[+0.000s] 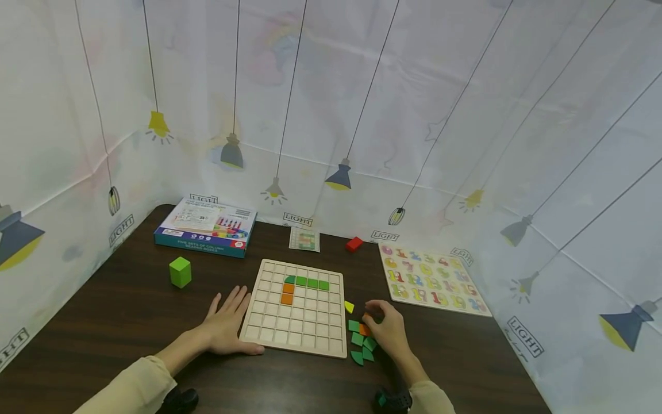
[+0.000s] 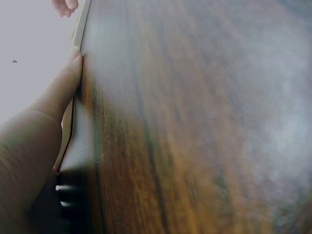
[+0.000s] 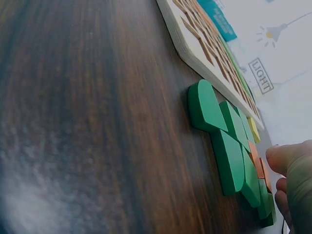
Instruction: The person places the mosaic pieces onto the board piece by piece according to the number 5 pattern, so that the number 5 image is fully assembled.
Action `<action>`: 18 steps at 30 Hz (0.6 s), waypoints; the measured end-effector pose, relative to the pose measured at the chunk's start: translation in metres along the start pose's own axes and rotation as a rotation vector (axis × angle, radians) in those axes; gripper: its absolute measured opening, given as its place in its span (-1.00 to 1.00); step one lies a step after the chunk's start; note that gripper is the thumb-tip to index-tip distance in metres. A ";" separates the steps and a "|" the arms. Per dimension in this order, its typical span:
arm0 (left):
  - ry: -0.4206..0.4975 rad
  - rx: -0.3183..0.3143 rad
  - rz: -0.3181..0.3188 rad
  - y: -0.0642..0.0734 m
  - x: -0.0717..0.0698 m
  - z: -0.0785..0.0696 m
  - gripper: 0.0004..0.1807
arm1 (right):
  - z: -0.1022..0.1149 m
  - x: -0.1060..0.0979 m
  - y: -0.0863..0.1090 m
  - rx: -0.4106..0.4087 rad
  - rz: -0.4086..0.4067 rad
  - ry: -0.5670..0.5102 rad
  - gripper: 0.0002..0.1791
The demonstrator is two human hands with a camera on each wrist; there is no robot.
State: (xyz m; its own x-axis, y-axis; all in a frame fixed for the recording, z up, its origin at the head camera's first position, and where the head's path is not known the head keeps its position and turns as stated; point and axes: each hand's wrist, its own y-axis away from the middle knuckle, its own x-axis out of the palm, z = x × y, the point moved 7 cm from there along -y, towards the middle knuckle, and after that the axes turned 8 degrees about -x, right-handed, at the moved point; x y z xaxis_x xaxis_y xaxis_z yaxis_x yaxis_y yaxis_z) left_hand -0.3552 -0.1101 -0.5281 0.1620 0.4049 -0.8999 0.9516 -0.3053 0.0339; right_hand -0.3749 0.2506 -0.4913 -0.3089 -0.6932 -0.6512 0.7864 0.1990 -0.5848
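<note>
A wooden grid board lies flat on the table. Its cells hold a row of several green pieces, with two orange squares below the row's left end. My left hand rests on the table with fingers spread, its thumb along the board's lower left edge. Right of the board, my right hand pinches a small orange block between thumb and fingers. Under and beside it are loose green blocks, some rounded, and another orange block. A yellow piece lies near the board's right edge.
At the back left is a blue boxed set with papers on top. A green cube stands in front of it. Behind the board are a pattern card and a red block. A number puzzle board lies at the right.
</note>
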 end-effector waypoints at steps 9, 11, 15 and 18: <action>-0.016 0.002 0.001 0.000 0.002 0.002 0.42 | -0.004 0.006 0.001 0.044 0.035 0.033 -0.72; -0.020 0.006 -0.001 0.000 0.002 0.002 0.43 | -0.006 0.008 0.001 0.067 0.043 0.031 -0.73; -0.027 0.010 -0.003 -0.001 0.003 0.004 0.44 | -0.008 0.010 -0.002 0.086 0.058 0.013 -0.74; -0.028 0.008 0.002 -0.002 0.004 0.004 0.44 | -0.010 0.011 -0.005 0.102 0.085 0.015 -0.73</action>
State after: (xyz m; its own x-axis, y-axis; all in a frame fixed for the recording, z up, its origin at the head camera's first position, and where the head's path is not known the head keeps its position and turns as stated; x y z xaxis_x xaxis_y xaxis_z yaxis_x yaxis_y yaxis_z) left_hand -0.3574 -0.1116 -0.5339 0.1559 0.3800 -0.9118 0.9491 -0.3133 0.0318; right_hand -0.3872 0.2495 -0.5004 -0.2461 -0.6665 -0.7037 0.8602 0.1845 -0.4755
